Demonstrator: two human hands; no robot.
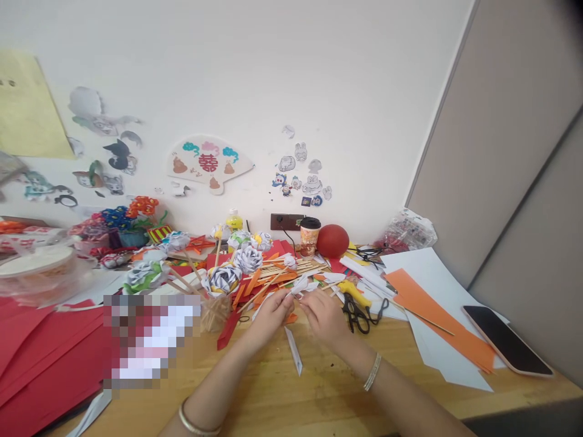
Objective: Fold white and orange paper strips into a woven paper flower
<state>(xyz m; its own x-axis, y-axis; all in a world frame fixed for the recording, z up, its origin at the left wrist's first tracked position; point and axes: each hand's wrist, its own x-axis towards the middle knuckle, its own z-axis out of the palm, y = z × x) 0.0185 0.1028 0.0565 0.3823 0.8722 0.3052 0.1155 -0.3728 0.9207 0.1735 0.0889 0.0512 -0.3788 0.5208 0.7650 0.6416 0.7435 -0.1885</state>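
Both hands meet over the middle of the wooden table [319, 400]. My left hand [274, 311] is closed, pinching a small white paper flower [300, 284] near its base. Against the same base, the fingers of my right hand [324, 315] are pressed together. Whether a stick runs inside the grip is hidden by the fingers. Below the hands lies a narrow folded white paper strip [294, 352]. Black-handled scissors [356, 312] and a yellow-handled tool [354, 292] are just right of my right hand. Finished paper roses [223, 278] stand in a small container [215, 312] to the left.
Wooden sticks [273, 270] and paper scraps pile up behind the hands. A paper cup [310, 238] and a red balloon-like ball [333, 241] stand near the wall. Orange paper [437, 315] and a phone [507, 340] lie right; red sheets [50, 358] cover the left.
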